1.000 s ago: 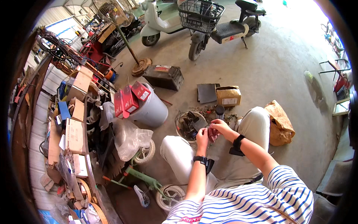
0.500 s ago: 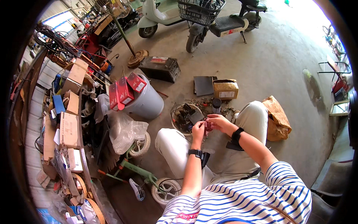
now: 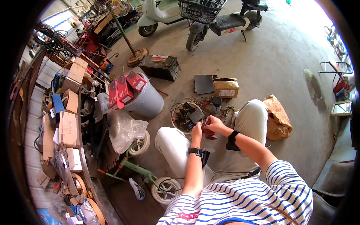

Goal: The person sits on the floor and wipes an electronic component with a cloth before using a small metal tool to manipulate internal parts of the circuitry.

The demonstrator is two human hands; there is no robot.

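Between my knees, my left hand (image 3: 197, 132) and my right hand (image 3: 215, 124) are close together, fingers closed on a small dark-red piece (image 3: 210, 135). It bulges out below my right hand; whether it is cloth or rubber I cannot tell. Just beyond my left hand stands a round tub (image 3: 174, 119) filled with dark parts and wires, a flat grey piece (image 3: 196, 114) lying on top. A dark can (image 3: 216, 104) stands upright beyond my right hand, with small loose bits (image 3: 226, 111) scattered around it on the floor.
An open cardboard box (image 3: 226, 89) and a dark flat panel (image 3: 203, 84) lie ahead. At left are a grey bucket (image 3: 152, 98) topped with red boxes (image 3: 125, 89), bubble wrap (image 3: 126, 132) and a green child's bike (image 3: 138, 168). A brown paper bag (image 3: 277, 119) sits beside my right knee.
The dark-red piece has turned and now shows more below my right hand. Both hands shifted slightly, the right one a little higher on the piece. The view moved slightly.
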